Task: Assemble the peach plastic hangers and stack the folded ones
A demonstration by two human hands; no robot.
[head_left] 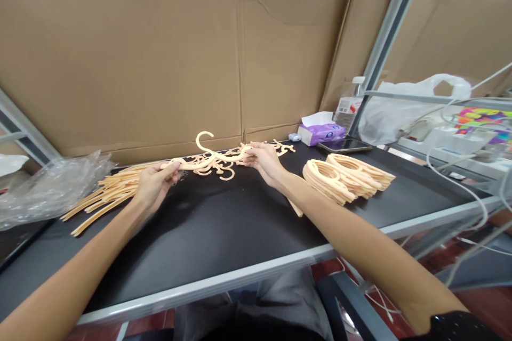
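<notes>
Between my two hands a cream plastic hanger (214,157) is held above the table, its hook pointing up. My left hand (154,184) pinches its left end, and my right hand (264,162) grips its right end. Behind and below it lies a loose pile of hanger hook pieces (227,172), partly hidden by the hanger. Left of my left hand, long cream strips (108,192) are heaped on the table. A single strip (295,208) pokes out from under my right forearm.
Stacked cream oval pieces (340,176) stand right of my right forearm. A purple tissue pack (322,133), a dark phone (346,144) and a plastic bottle (349,106) are at the back right. Clear plastic wrap (56,186) lies far left. Cardboard (160,58) walls the black table (224,234).
</notes>
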